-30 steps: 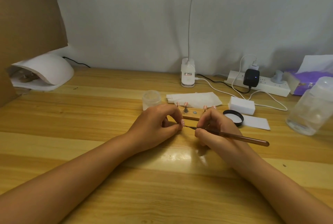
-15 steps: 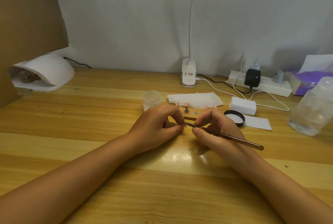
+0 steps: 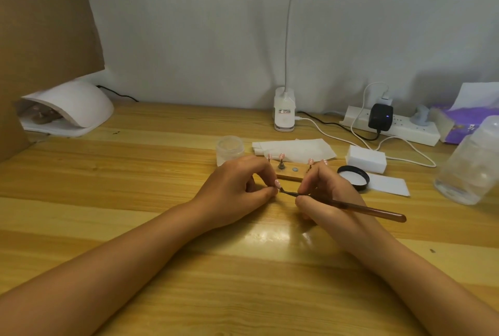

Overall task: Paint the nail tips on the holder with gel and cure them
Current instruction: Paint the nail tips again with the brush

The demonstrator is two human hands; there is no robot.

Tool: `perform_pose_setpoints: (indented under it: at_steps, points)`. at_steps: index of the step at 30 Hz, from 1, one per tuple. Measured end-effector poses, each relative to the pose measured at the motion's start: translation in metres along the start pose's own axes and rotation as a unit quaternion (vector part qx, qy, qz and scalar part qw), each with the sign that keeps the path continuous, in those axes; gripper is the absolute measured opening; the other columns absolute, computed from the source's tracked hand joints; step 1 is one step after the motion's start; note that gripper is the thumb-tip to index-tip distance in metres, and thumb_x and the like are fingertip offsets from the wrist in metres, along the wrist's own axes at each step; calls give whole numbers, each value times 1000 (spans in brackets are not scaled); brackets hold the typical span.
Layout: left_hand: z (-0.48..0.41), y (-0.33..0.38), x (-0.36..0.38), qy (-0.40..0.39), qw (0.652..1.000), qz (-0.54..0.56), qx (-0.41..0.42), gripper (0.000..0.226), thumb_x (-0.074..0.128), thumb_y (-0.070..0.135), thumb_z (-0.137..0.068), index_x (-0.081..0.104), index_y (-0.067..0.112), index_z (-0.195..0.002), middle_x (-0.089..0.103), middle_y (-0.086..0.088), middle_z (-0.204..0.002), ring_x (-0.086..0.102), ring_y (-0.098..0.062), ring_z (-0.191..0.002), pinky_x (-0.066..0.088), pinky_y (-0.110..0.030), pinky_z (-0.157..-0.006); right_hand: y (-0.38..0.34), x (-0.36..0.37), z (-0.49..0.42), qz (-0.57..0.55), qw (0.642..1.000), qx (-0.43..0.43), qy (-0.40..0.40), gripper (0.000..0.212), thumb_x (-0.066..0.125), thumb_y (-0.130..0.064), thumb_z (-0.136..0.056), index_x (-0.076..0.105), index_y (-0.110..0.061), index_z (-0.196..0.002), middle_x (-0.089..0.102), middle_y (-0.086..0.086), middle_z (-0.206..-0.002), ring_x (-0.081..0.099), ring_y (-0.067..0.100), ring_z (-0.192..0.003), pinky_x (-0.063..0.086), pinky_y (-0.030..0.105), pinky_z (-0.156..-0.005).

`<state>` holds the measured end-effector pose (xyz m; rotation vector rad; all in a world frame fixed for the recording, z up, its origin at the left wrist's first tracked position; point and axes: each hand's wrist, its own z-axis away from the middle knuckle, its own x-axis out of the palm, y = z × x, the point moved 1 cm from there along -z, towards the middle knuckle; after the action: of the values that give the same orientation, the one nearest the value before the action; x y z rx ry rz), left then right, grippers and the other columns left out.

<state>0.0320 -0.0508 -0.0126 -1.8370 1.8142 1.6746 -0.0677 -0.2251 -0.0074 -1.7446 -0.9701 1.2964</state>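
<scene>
The right hand (image 3: 325, 196), gripping the brush (image 3: 367, 210), had brought its bristles onto the nail tip (image 3: 277, 183) pinched in the left hand (image 3: 237, 187); painting was judged under way.

Two hands show, the left hand (image 3: 237, 187) and the right hand (image 3: 324, 193). One brush (image 3: 372, 211). One wooden holder (image 3: 289, 175) carries four pink nail tips (image 3: 282, 156) on stems, and a fifth nail tip (image 3: 277, 183) is in the left hand. One clear jar (image 3: 230, 148), one black lid (image 3: 353, 177), one curing lamp (image 3: 67, 108), one power strip (image 3: 405, 130), one white block (image 3: 366, 158)
</scene>
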Motion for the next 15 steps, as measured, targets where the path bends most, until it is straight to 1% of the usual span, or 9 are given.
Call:
perform_pose_setpoints:
  at_steps: [2,3,5,7,8,10,12,15]
  points:
    - [0,0,0,0,1000,-3,-1,11,74,21,-86,69,28,-92,65,13,-96,58,-10,-69,48,-25,-60,-1,-1,0,-9,1000,0,10,16,68,-7,-82,58,-20,-84,61,2,-82,61,22,-75,56,42,-67]
    - [0,0,0,1,1000,-5,-2,11,74,21,-86,69,28,-93,65,13,-97,58,-11,-69,49,-27,-61,-1,-1,1,-17,1000,-2,17,15,67,-7,-83,58,-20,-85,61,1,-82,61,20,-74,56,41,-67]
    - [0,0,0,3,1000,-4,-2,11,73,20,-87,68,27,-93,65,13,-97,59,-12,-70,50,-30,-61,-2,-2,1,-37,999,-4,28,15,67,-9,-85,58,-21,-88,62,-4,-79,62,12,-69,55,35,-65]
    - [0,0,0,6,1000,1,1,11,73,18,-86,67,26,-92,65,13,-96,59,-13,-69,50,-30,-61,-2,-2,2,-46,999,-9,25,13,68,-13,-88,59,-22,-91,65,-8,-81,63,6,-67,55,28,-62]
    - [0,0,0,8,1000,3,3,11,73,17,-86,67,25,-91,65,13,-95,59,-13,-69,49,-29,-61,-2,-2,2,-47,999,-12,21,13,69,-15,-88,60,-23,-93,65,-9,-84,63,5,-68,55,25,-62]
    - [0,0,0,10,1000,4,6,12,73,15,-86,67,24,-90,65,13,-94,59,-14,-68,47,-26,-60,-1,-3,2,-48,999,-17,19,13,70,-18,-88,61,-25,-93,66,-9,-89,64,5,-71,54,23,-63]
    - [0,0,0,10,1000,7,8,12,73,14,-86,67,23,-90,65,12,-94,59,-14,-67,45,-22,-59,0,-2,2,-45,999,-20,13,15,71,-20,-87,62,-30,-91,66,-10,-91,65,8,-70,55,25,-61]
    - [-1,-1,1,12,1000,2,8,9,73,16,-87,67,21,-91,65,12,-94,58,-13,-66,43,-21,-58,0,-1,2,-30,999,-33,-3,19,72,-20,-86,61,-35,-88,67,-11,-93,65,18,-70,56,33,-60]
